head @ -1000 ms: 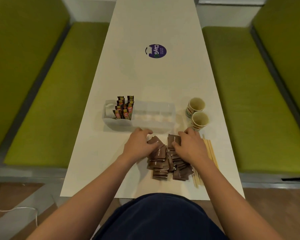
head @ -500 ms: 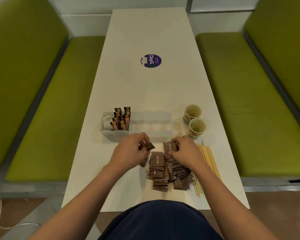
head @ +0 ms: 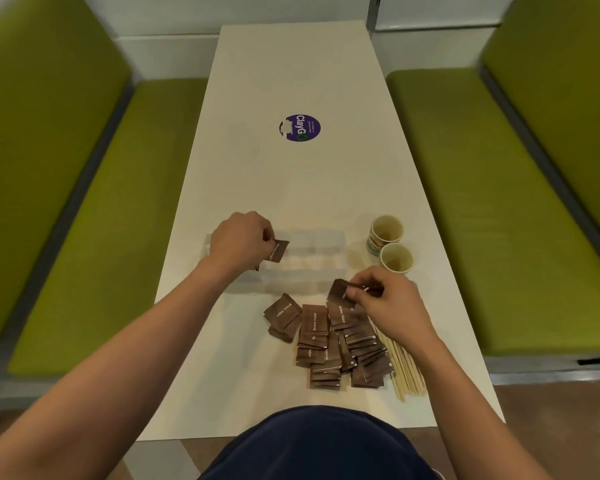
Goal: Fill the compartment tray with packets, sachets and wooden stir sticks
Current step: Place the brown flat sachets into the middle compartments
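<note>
A brown sachet (head: 278, 250) is pinched by the left hand (head: 239, 241) over the compartment tray (head: 329, 244); it should be lowered upright into the cell beneath the fingertips. A second sachet (head: 338, 292) is pinched by the right hand (head: 387, 304), just above the pile (head: 333, 344).

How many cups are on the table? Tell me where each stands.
2. The far cup stands right of the tray; the near cup stands just before it, by the right hand.
</note>
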A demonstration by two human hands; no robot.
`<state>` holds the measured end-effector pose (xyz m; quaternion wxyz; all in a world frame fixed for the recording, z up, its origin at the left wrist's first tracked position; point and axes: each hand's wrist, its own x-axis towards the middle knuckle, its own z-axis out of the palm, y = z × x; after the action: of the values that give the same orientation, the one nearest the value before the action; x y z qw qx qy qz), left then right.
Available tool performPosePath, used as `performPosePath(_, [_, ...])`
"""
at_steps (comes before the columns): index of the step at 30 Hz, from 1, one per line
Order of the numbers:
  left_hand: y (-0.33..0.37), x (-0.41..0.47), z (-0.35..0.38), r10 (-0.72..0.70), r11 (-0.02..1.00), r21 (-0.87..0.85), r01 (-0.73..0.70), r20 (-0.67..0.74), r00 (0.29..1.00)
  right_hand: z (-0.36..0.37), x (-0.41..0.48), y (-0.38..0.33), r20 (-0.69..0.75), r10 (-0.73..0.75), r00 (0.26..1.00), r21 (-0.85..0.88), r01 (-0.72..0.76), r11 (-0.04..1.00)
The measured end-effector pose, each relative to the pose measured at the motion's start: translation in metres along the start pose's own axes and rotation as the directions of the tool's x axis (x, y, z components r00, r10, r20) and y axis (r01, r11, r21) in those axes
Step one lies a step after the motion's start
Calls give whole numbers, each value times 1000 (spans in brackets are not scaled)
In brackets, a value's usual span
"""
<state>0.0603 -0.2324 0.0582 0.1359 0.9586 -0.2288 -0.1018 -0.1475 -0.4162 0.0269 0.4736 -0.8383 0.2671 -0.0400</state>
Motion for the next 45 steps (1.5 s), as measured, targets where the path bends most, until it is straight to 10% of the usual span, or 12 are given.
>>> performPosePath(12, [-2,11,28,259,861,447,-241,20,966,11,50,-54,-45,-160,986,-67,156,985])
performPosePath(34, [-10,-54,18,202,979,86,-182,-426,882,62,102,-61,210,-117,971,-631,225,742])
performPosePath(41, [-12,-92,58,60,990,-128,-60,-6,998,49,66,-53,117,-238,964,-441,266,857])
performPosePath(45, [-13,-89,78,1,995,-98,7,81,997,46,28,-31,300,-110,948,-444,240,863])
